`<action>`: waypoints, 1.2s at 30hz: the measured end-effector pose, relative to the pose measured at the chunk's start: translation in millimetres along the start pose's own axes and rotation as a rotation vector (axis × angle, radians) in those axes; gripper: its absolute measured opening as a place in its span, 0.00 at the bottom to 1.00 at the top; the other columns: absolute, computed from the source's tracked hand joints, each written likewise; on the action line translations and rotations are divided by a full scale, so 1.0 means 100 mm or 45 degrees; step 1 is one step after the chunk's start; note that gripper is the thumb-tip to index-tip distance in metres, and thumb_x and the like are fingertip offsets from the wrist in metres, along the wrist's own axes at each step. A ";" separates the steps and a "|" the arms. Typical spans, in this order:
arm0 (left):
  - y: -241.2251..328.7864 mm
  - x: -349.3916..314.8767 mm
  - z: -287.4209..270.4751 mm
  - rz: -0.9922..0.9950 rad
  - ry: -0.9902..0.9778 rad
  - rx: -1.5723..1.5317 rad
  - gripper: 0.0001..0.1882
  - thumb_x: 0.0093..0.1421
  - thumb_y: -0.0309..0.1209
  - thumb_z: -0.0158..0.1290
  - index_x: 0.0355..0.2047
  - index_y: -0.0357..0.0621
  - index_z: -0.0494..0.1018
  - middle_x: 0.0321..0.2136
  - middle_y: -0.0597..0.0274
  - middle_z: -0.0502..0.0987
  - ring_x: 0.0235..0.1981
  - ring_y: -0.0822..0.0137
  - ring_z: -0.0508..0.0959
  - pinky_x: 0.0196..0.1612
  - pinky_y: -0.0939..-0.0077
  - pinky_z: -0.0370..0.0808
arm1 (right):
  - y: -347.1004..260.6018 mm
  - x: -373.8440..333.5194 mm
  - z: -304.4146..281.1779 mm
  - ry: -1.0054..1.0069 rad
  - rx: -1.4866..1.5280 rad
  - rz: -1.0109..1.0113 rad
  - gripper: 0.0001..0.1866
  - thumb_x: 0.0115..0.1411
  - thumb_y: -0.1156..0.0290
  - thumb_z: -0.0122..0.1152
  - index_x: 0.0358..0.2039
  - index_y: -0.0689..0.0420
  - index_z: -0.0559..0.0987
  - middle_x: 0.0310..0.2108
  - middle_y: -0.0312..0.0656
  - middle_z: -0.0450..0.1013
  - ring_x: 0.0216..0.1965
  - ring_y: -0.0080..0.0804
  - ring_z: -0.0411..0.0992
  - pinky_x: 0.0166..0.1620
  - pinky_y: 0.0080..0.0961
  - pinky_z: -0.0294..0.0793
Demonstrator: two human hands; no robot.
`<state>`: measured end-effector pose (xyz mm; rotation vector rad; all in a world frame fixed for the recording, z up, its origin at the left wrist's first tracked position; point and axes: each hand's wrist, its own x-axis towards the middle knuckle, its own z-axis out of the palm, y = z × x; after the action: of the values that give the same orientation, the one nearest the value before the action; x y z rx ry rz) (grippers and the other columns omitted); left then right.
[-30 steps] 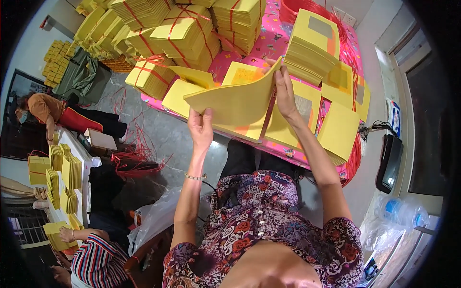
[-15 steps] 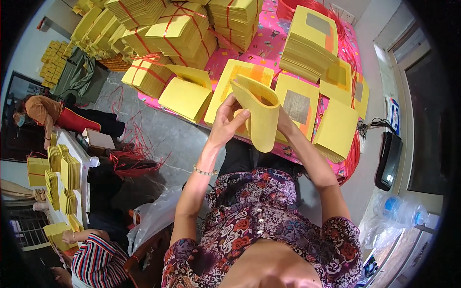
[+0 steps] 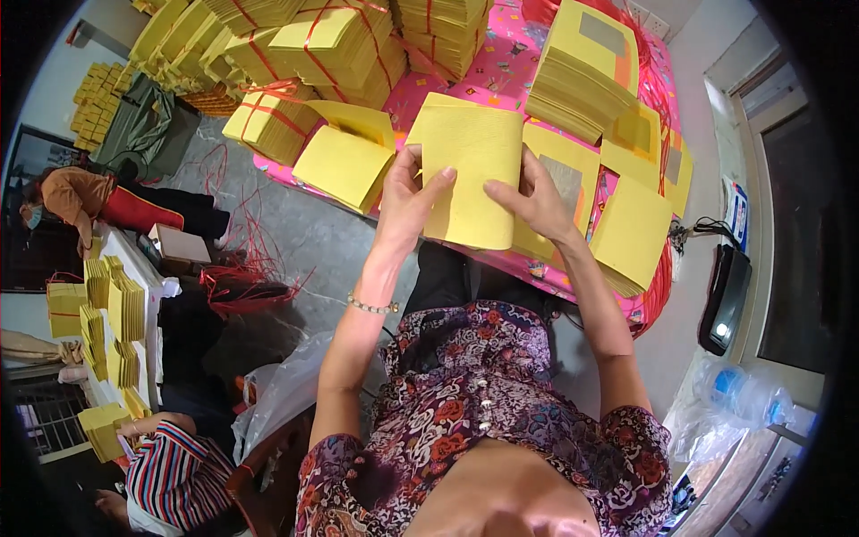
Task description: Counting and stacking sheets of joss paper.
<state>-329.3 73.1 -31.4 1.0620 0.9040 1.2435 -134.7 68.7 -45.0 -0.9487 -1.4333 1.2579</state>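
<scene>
While both hands meet above the edge of the table (image 3: 501,76), they hold one folded yellow paper sheet (image 3: 470,174) upright between them. The left hand (image 3: 407,201) grips its left edge, thumb laid across the front and the fingers hidden behind the paper. The right hand (image 3: 537,201) grips the right edge the same way — thumb on the front, some fingers showing along the edge, the rest out of sight. The sheet covers part of the flat yellow sheets (image 3: 635,233) lying on the pink cloth beneath. To its left lies an open folded yellow sheet (image 3: 344,161); behind it stand tied bundles of yellow paper (image 3: 331,45) — red string around them, their far ends cut off by the picture's rim. A tall loose stack of yellow sheets (image 3: 586,72) stands to the right.
</scene>
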 end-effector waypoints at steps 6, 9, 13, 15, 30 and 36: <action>0.10 0.03 0.05 -0.124 -0.045 0.023 0.24 0.62 0.25 0.53 0.57 0.35 0.61 0.45 0.57 0.73 0.46 0.72 0.74 0.51 0.75 0.71 | 0.02 0.05 -0.10 -0.045 0.220 0.226 0.31 0.59 0.66 0.64 0.59 0.64 0.64 0.51 0.42 0.71 0.50 0.26 0.70 0.54 0.26 0.68; 0.07 0.10 0.01 -0.221 -0.148 -0.064 0.25 0.65 0.27 0.49 0.60 0.35 0.57 0.51 0.55 0.71 0.49 0.70 0.73 0.53 0.75 0.70 | 0.03 0.05 -0.13 -0.064 0.183 0.277 0.30 0.59 0.66 0.63 0.58 0.64 0.65 0.50 0.42 0.71 0.50 0.26 0.70 0.54 0.25 0.68; 0.07 0.09 0.03 -0.262 -0.213 -0.066 0.22 0.67 0.26 0.41 0.61 0.35 0.56 0.54 0.55 0.69 0.53 0.68 0.71 0.55 0.74 0.68 | 0.06 0.04 -0.14 -0.086 0.171 0.292 0.30 0.59 0.65 0.63 0.58 0.64 0.65 0.50 0.41 0.71 0.50 0.26 0.70 0.55 0.25 0.68; 0.09 0.09 0.04 -0.284 -0.213 -0.076 0.23 0.67 0.25 0.40 0.61 0.36 0.55 0.54 0.55 0.69 0.54 0.68 0.71 0.56 0.73 0.68 | 0.04 0.04 -0.15 -0.112 0.152 0.291 0.30 0.59 0.65 0.63 0.58 0.64 0.65 0.51 0.41 0.71 0.51 0.26 0.69 0.55 0.25 0.67; -0.06 -0.02 0.17 0.065 -0.110 0.048 0.21 0.65 0.22 0.44 0.58 0.36 0.57 0.53 0.53 0.68 0.55 0.68 0.68 0.57 0.74 0.66 | 0.01 -0.03 -0.17 -0.181 0.050 0.250 0.30 0.63 0.64 0.61 0.60 0.63 0.62 0.54 0.41 0.68 0.54 0.25 0.67 0.57 0.26 0.66; -0.08 -0.16 0.24 0.210 -0.077 0.094 0.19 0.66 0.21 0.43 0.57 0.36 0.57 0.52 0.54 0.68 0.54 0.70 0.67 0.57 0.76 0.63 | 0.08 -0.10 -0.07 -0.015 0.083 0.135 0.23 0.64 0.66 0.58 0.56 0.64 0.67 0.47 0.39 0.73 0.46 0.22 0.71 0.49 0.22 0.72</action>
<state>-306.4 54.6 -32.7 1.2465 0.8348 1.3145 -125.9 62.1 -55.1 -0.9854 -1.3573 1.3817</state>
